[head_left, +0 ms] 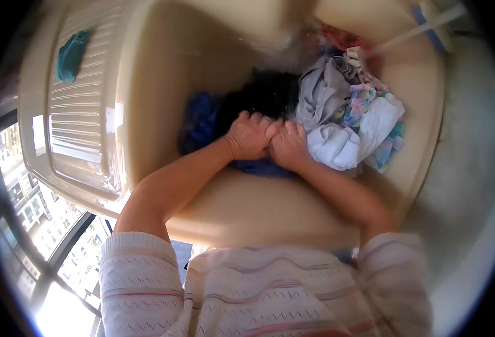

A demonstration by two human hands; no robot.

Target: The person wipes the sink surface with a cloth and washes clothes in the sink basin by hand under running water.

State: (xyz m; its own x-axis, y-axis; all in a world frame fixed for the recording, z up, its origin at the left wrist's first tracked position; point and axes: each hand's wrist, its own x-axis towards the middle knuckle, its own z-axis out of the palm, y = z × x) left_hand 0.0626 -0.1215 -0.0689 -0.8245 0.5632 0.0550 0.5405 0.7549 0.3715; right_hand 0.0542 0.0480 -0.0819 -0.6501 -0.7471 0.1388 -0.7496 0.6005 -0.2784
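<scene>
My left hand (251, 136) and my right hand (288, 144) are side by side, almost touching, over the bottom of a beige laundry sink (225, 208). Both have their fingers curled in on a piece of black clothing (263, 95), which spreads out beyond them. Dark blue clothing (201, 119) lies to the left of it, and more blue fabric shows beneath my wrists. Close to my right hand are a grey garment (321, 90), a white garment (334, 145) and a flowered cloth (392, 147), heaped together. My fists hide how much fabric is gripped.
A ribbed washboard (76, 123) forms the sink's left side, with a green bar of soap (71, 56) on it. Red clothing (340, 38) lies at the back, near blurred splashing water. A brush-like blue and white object (429, 27) rests on the right rim. Windows are at left.
</scene>
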